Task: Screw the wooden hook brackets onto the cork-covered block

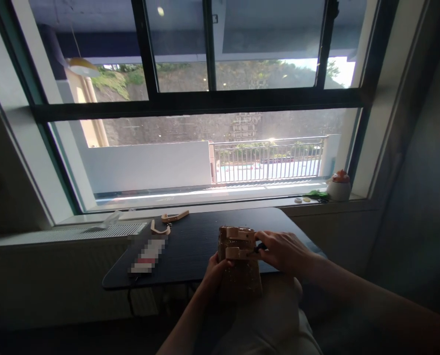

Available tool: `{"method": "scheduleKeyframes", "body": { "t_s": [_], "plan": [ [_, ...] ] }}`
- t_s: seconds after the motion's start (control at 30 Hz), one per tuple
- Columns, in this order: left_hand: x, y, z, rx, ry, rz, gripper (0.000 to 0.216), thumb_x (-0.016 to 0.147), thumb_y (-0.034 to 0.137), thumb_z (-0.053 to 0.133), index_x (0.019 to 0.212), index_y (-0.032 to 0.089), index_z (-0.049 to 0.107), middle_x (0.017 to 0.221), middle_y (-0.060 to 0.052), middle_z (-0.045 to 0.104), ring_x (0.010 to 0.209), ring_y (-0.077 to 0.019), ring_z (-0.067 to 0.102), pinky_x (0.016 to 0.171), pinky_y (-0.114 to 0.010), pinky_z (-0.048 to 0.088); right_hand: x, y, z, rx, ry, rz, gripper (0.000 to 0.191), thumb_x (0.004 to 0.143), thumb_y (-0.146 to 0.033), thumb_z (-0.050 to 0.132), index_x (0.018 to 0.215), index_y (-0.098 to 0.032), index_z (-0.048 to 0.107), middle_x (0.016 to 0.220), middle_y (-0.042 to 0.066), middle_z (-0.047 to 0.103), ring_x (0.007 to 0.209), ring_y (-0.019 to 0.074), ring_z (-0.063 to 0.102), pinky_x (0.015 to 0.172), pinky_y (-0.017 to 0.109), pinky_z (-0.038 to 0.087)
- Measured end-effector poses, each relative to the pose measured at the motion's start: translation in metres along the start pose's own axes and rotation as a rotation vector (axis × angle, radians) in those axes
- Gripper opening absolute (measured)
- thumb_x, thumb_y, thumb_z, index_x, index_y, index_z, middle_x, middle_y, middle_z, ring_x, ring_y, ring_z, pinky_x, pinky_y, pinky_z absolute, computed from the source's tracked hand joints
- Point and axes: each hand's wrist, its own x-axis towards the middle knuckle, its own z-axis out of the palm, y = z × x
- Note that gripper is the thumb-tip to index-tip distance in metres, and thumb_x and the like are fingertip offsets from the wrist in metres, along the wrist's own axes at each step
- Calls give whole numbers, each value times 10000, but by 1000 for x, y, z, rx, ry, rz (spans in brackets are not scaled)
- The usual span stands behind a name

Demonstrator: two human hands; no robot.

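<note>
A brown, speckled block (242,281) rests over my lap at the front edge of the dark table, tilted toward me. Two pale wooden pieces lie across its upper end, an upper piece (238,234) and a lower piece (236,253). Around the block's left side, my left hand (215,273) is closed, its thumb near the lower piece. My right hand (283,250) is at the right ends of both pieces, fingers bent round a small dark object (260,246) whose kind is partly hidden.
On the dark table (194,246) lie two pale curved wooden pieces, one (174,216) by the window and another (160,229), plus a blurred-out packet (148,256). A white pot (339,188) stands on the sill (279,201). A radiator (109,231) runs along the left.
</note>
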Motion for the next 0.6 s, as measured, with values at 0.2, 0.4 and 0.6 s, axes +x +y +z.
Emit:
{"method": "scheduleKeyframes", "body": {
  "t_s": [0.2, 0.4, 0.6],
  "plan": [
    [1, 1, -1, 30, 15, -23, 342, 563, 191, 649, 898, 126, 632, 819, -52, 685, 739, -198, 613, 662, -284, 470, 1, -1, 4, -39, -1, -181, 196, 869, -265, 402, 826, -174, 569, 859, 57, 630, 739, 169, 587, 583, 251, 314],
    [-3, 7, 1, 61, 28, -51, 323, 567, 205, 645, 880, 127, 636, 803, -47, 680, 730, -196, 611, 643, -276, 465, -7, 12, 26, 30, -53, 83, 333, 899, -384, 327, 851, -199, 601, 762, 54, 654, 722, 183, 607, 578, 253, 312],
    [-2, 5, 0, 75, 47, -59, 297, 564, 206, 648, 850, 126, 627, 784, -45, 675, 698, -188, 605, 619, -274, 462, -9, 13, 19, 22, -40, 94, 277, 877, -395, 372, 931, -210, 571, 749, 40, 652, 687, 188, 606, 549, 256, 288]
  ]
}}
